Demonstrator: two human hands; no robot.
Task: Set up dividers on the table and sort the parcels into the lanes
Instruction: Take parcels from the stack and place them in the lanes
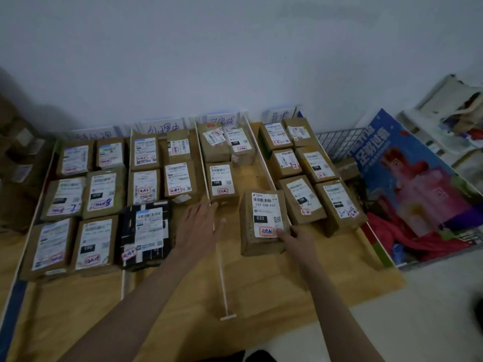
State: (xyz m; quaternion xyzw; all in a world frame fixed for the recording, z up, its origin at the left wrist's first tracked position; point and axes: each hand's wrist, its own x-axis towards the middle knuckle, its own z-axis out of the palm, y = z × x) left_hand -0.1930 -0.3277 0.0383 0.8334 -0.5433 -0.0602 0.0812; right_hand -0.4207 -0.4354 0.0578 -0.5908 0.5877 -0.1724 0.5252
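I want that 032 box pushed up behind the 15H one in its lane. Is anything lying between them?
Nothing visible. The 032 box, gripped at its near corner by the right hand, faces bare tabletop up to the 15H box. The left hand lies open over the divider beside it, outside that path.

Wooden table (264, 286) set against a wall. White dividers (224, 278) split its top into lanes. Labelled cardboard parcels (180, 180) lie in rows within them.

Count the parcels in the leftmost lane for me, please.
6 parcels, two per row: back left, back right, middle left, middle right, front left, front right. Others could be hidden underneath.
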